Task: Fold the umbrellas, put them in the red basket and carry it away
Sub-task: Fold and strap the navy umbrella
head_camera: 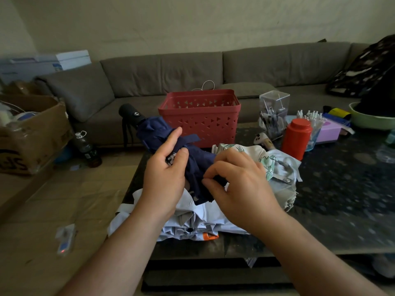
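The left hand (165,174) grips the navy umbrella (171,142) around its bundled canopy, fingers curled over the cloth near the loose strap (191,138). The right hand (239,184) pinches a fold of the same navy cloth lower down, thumb and fingertips pressed together on it. The umbrella is held tilted above the near edge of the dark surface (342,199), its black handle (130,114) pointing up and to the left, a black wrist loop hanging from it. Under the hands lies a white umbrella (192,223), its canopy crumpled and spread at the surface's front edge. Just beside the right hand, to the right, lies a pale printed umbrella (275,167) with green patterning, also loosely bunched. The red basket (201,118) stands upright on the far side of the surface, behind the navy umbrella; its inside cannot be seen well enough to tell its contents. To the basket's right stand a clear box (273,112) holding pens, a red canister (297,137) and a purple box (329,131). A grey sofa (192,69) runs along the wall behind. On the left, a cardboard box (32,133) sits by the sofa, with a dark bottle (85,148) standing on the floor near it.
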Demonstrator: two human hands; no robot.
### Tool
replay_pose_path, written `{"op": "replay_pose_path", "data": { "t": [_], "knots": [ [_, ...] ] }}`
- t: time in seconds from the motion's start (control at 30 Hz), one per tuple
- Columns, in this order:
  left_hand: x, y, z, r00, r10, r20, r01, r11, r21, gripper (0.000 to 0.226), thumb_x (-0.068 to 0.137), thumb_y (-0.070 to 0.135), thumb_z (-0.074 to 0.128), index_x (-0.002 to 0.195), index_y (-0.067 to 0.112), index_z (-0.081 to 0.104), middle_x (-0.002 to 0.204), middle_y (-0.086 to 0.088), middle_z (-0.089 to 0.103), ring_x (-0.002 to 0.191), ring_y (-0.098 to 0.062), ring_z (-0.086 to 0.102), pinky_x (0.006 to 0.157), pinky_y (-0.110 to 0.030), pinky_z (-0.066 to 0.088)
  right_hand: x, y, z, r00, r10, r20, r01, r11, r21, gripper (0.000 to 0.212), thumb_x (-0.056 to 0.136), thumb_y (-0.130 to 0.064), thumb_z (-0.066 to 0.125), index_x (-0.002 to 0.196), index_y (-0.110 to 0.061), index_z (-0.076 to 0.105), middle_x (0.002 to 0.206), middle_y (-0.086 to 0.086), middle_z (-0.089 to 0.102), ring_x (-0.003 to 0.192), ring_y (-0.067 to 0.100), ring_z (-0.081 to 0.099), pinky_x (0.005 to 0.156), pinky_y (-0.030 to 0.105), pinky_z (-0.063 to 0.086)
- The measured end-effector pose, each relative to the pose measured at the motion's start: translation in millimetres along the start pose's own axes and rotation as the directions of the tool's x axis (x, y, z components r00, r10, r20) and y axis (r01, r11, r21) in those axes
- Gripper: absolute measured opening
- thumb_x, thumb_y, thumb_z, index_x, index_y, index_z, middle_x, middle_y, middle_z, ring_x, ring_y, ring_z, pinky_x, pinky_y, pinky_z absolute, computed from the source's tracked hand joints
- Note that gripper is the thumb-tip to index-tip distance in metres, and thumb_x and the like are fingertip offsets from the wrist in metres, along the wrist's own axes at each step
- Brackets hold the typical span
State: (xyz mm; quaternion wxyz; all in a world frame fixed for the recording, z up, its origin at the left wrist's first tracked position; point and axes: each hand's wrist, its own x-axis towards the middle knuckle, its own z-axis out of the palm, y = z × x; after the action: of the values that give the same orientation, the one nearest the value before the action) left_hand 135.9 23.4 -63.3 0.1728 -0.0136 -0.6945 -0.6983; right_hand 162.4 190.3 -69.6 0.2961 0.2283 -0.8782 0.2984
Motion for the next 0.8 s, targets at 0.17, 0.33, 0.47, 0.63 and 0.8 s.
{"op": "replay_pose_path", "data": {
  "t": [0.17, 0.33, 0.47, 0.63, 0.8],
  "knots": [
    [0, -3, 0, 0.999, 0.008, 0.032, -0.008, 1.0, 0.003, 0.046, 0.107, 0.022, 0.06, 0.128, 0.062, 0.064, 0.092, 0.02, 0.072, 0.095, -0.014, 0.062, 0.089, -0.039, 0.051, 5, 0, 2, 0.93, 0.304, 0.206, -0.364, 0.835, 0.412, 0.014, 0.095, -0.024, 0.069, 0.082, -0.03, 0.067, 0.09, -0.02, 0.056, 0.088, 0.008, 0.058, 0.08, 0.034, 0.048],
    [2, -6, 1, 0.998, -0.045, 0.054, 0.043, 0.998, 0.04, 0.045, 0.107, 0.02, 0.06, 0.124, 0.061, 0.065, 0.07, 0.032, 0.065, 0.093, -0.016, 0.056, 0.087, -0.04, 0.049, 4, -2, -3, 0.821, 0.376, 0.429, -0.566, 0.63, 0.532, 0.017, 0.097, -0.011, 0.069, 0.08, -0.011, 0.068, 0.062, -0.015, 0.055, 0.056, 0.004, 0.049, 0.059, 0.023, 0.042],
    [6, -4, 1, 0.998, -0.058, -0.022, 0.056, 0.997, -0.052, 0.044, 0.107, 0.018, 0.06, 0.128, 0.055, 0.065, 0.125, 0.017, 0.073, 0.11, -0.009, 0.073, 0.105, -0.048, 0.057, 3, 0, -11, 0.975, 0.177, 0.13, -0.218, 0.866, 0.451, 0.022, 0.083, -0.015, 0.077, 0.086, -0.035, 0.069, 0.104, -0.014, 0.059, 0.104, 0.009, 0.061, 0.091, 0.028, 0.051],
    [6, 0, 1, 0.997, -0.058, -0.056, 0.052, 0.994, -0.095, 0.044, 0.099, 0.025, 0.063, 0.126, 0.06, 0.066, 0.146, 0.008, 0.063, 0.127, -0.013, 0.066, 0.11, -0.048, 0.053, -5, 1, -1, 0.998, -0.052, 0.032, 0.047, 0.991, 0.124, 0.019, 0.08, -0.04, 0.075, 0.098, -0.039, 0.069, 0.111, -0.011, 0.051, 0.108, 0.023, 0.047, 0.087, 0.05, 0.047],
    [6, 0, 3, 0.996, -0.04, -0.08, 0.033, 0.996, -0.085, 0.045, 0.106, 0.019, 0.061, 0.137, 0.051, 0.062, 0.094, 0.028, 0.075, 0.105, -0.01, 0.066, 0.102, -0.041, 0.055, -5, 1, 3, 0.999, -0.01, -0.039, 0.014, 0.995, 0.098, 0.021, 0.082, -0.048, 0.072, 0.099, -0.036, 0.074, 0.109, -0.009, 0.053, 0.107, 0.024, 0.048, 0.083, 0.051, 0.048]
  ]
}}
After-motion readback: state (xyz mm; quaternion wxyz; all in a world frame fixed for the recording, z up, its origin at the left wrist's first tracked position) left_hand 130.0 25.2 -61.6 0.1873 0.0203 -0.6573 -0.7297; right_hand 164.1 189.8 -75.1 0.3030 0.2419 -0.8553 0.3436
